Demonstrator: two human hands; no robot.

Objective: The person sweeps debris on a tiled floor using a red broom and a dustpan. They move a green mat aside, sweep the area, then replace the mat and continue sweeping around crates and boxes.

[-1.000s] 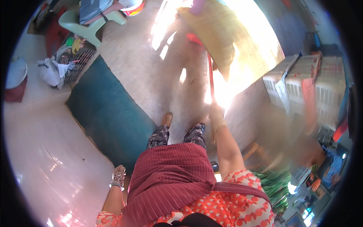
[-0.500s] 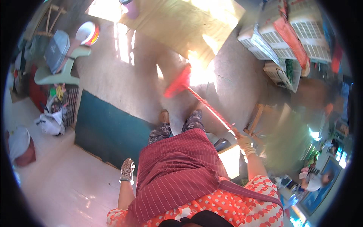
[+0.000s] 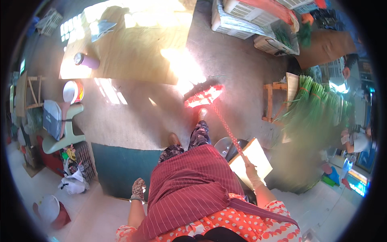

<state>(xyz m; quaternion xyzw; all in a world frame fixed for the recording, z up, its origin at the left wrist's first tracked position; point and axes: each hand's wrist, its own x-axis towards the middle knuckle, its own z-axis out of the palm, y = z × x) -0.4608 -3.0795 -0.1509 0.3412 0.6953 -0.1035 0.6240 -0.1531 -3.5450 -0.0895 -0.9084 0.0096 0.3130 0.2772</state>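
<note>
My right hand (image 3: pixel 252 174), in a pale glove, is wrapped round the upper part of a red patterned broom handle. The broom (image 3: pixel 204 96) slopes forward and left from it, its red head on the concrete floor just ahead of my right shoe. A sunlit patch falls across the head, and its bristles are partly blurred. At my left side hangs my left hand (image 3: pixel 138 188) in a spotted glove, near the edge of a dark green mat (image 3: pixel 121 165). Its fingers are loosely bent, with nothing visible in them.
A wooden board (image 3: pixel 133 52) with a purple tumbler (image 3: pixel 86 60) lies ahead. To the left are a white bucket (image 3: pixel 73 92) and a pale green chair (image 3: pixel 64 137). Bundles of green stalks (image 3: pixel 308 97) and a wooden stand (image 3: pixel 276 86) are right; crates (image 3: pixel 238 24) stand far right.
The broom head has swung right and nearer my feet, its handle now steeper. My right foot has stepped forward, and the view has turned right. The right hand keeps its grip.
</note>
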